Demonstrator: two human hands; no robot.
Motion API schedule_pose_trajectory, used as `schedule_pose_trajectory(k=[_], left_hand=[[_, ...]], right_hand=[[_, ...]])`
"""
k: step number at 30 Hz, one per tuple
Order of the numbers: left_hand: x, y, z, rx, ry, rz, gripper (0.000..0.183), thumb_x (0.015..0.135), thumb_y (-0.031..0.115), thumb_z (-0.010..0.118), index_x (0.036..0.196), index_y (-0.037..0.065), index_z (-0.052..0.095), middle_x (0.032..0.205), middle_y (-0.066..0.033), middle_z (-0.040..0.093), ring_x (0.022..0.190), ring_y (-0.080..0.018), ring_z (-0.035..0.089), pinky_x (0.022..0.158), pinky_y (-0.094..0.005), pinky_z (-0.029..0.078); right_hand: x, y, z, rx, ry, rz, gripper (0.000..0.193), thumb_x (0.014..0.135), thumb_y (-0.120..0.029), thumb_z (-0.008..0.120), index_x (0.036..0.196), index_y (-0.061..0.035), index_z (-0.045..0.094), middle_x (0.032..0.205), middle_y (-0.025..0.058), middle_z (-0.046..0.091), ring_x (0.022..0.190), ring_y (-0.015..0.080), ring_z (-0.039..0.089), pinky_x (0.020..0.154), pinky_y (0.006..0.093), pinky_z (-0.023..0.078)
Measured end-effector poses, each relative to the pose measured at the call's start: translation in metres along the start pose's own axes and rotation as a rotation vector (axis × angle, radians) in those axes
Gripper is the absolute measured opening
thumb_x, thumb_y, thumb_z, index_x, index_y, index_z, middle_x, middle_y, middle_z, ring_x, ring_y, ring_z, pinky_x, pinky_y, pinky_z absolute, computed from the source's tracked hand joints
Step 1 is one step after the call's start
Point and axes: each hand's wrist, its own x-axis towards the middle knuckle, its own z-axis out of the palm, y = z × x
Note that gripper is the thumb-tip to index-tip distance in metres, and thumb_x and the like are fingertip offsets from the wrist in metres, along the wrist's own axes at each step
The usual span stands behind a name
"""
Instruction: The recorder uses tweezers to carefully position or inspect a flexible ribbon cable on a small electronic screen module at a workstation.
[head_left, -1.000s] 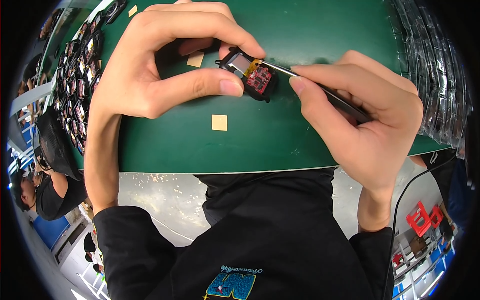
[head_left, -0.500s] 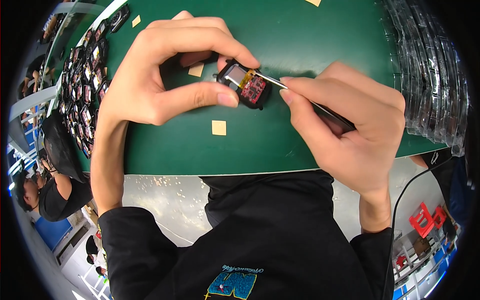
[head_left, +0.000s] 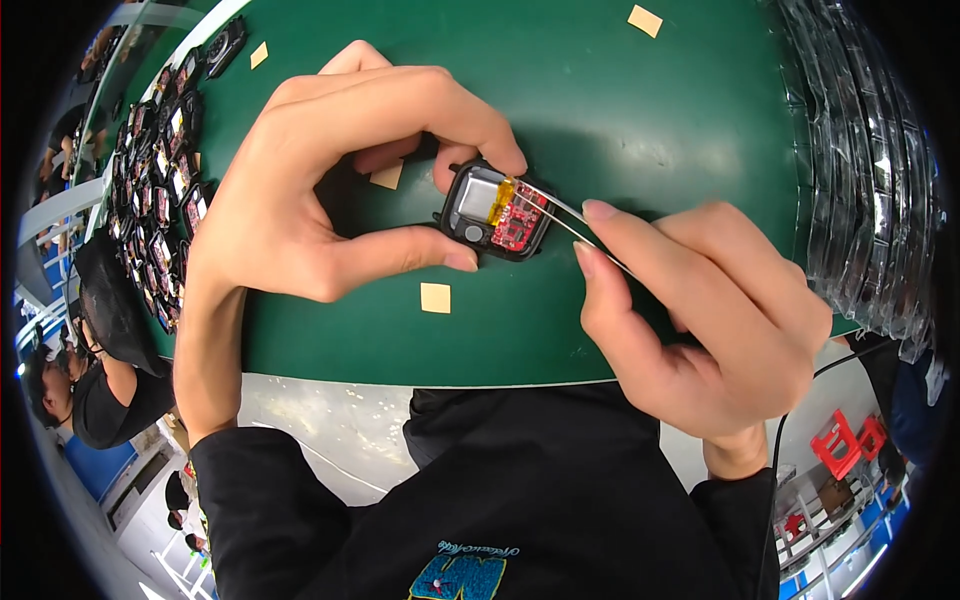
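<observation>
Head view: left hand [head_left: 310, 195] pinched the black casing [head_left: 512, 254] by its edges; right hand [head_left: 710, 310] pinched tweezers [head_left: 567, 207] over the casing's red board [head_left: 517, 226], where a light, steady touch seemed best.

Casing [head_left: 447, 206]: was black plastic, mostly matt.
Battery cell [head_left: 479, 198]: looked silvery, smooth and metallic.
Tape [head_left: 501, 203]: was amber film with a glossy surface.
Circuit board [head_left: 519, 229]: looked red and rough with small parts.
Tweezers [head_left: 560, 205]: shone as smooth metal.
Worktop [head_left: 600, 100]: was smooth green, with a soft sheen.
Square pieces [head_left: 435, 298]: looked like matt, buff paper.
Stacked trays [head_left: 870, 170]: were clear, glossy plastic.
Shirt [head_left: 540, 480]: was matt black cloth.
</observation>
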Motion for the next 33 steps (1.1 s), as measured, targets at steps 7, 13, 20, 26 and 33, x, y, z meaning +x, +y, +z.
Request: schedule_pose_trajectory(k=[7,13,20,26,33], left_hand=[[0.004,0.005,0.0,0.042,0.01,0.0,0.065,0.056,0.028,0.103,0.111,0.0,0.082,0.09,-0.0033,0.076,0.068,-0.0131,0.046,0.07,-0.03,0.036],[0.004,0.01,0.006,0.073,0.108,-0.04,0.063,0.056,0.024,0.1,0.112,0.0,0.084,0.079,-0.0005,0.067,0.068,-0.0126,0.046,0.071,-0.0294,0.036],[0.002,0.008,0.009,0.025,0.13,-0.026,0.062,0.057,0.019,0.1,0.114,0.001,0.084,0.08,-0.0008,0.069,0.067,-0.0102,0.05,0.072,-0.0281,0.036],[0.003,0.005,0.008,0.013,0.12,-0.02,0.062,0.059,0.015,0.101,0.117,0.002,0.083,0.08,-0.0002,0.07,0.068,-0.0088,0.054,0.071,-0.0278,0.035],[0.001,0.006,0.008,0.014,0.131,-0.014,0.061,0.06,0.013,0.102,0.118,0.004,0.083,0.081,0.0009,0.07,0.067,-0.0082,0.053,0.069,-0.0273,0.035]], right_hand=[[0.002,-0.003,-0.002,-0.011,0.002,-0.007,0.029,0.072,0.009,0.089,0.1,0.0034,0.086,0.075,0.0069,0.07,0.054,0.0112,0.058,0.046,0.0258,0.04],[0.002,-0.01,0.002,-0.013,0.006,0.091,0.025,0.079,0.013,0.087,0.102,0.003,0.086,0.076,0.0034,0.069,0.05,0.0041,0.046,0.045,0.0249,0.028],[0.003,-0.011,0.002,-0.072,0.009,0.036,0.023,0.081,0.014,0.087,0.102,0.0043,0.085,0.075,0.0035,0.068,0.052,0.0048,0.047,0.046,0.0248,0.03],[0.004,-0.01,0.003,-0.068,0.009,0.049,0.023,0.081,0.014,0.086,0.102,0.0043,0.085,0.075,0.0035,0.068,0.052,0.005,0.047,0.046,0.025,0.03],[0.004,-0.011,0.003,-0.076,0.002,0.036,0.024,0.082,0.013,0.086,0.104,0.0034,0.085,0.076,0.003,0.068,0.052,0.0051,0.046,0.047,0.0252,0.03]])
